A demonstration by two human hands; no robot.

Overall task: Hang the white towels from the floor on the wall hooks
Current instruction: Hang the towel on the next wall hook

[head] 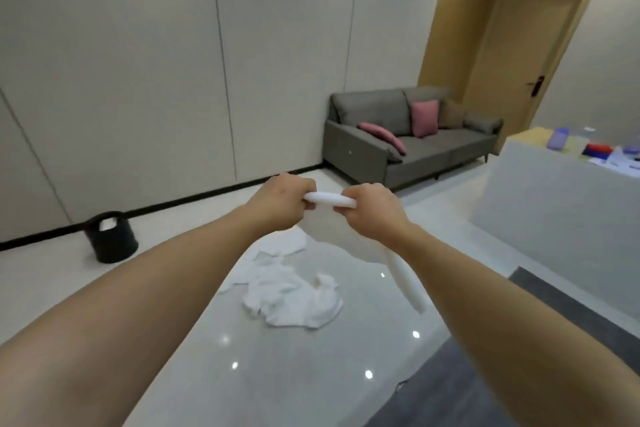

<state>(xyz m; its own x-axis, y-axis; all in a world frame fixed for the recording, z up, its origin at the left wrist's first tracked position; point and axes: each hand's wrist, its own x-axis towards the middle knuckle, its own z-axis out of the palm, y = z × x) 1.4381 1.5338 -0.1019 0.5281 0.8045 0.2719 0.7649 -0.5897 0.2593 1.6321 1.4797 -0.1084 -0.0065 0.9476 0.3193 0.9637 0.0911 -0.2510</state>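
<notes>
Left hand (277, 203) and right hand (372, 210) each clamped the top edge of a white towel (332, 236), held above the floor (294, 374); soft, light cloth, likely best gripped along its hem. More towels (291, 302) lay below.

Both bare forearms are extended forward and converge at mid-frame. The left hand (277, 204) and right hand (372, 210) are held close together, knuckles up, each curled into a fist around the towel (329, 199), whose rolled edge is stretched taut between them.
</notes>
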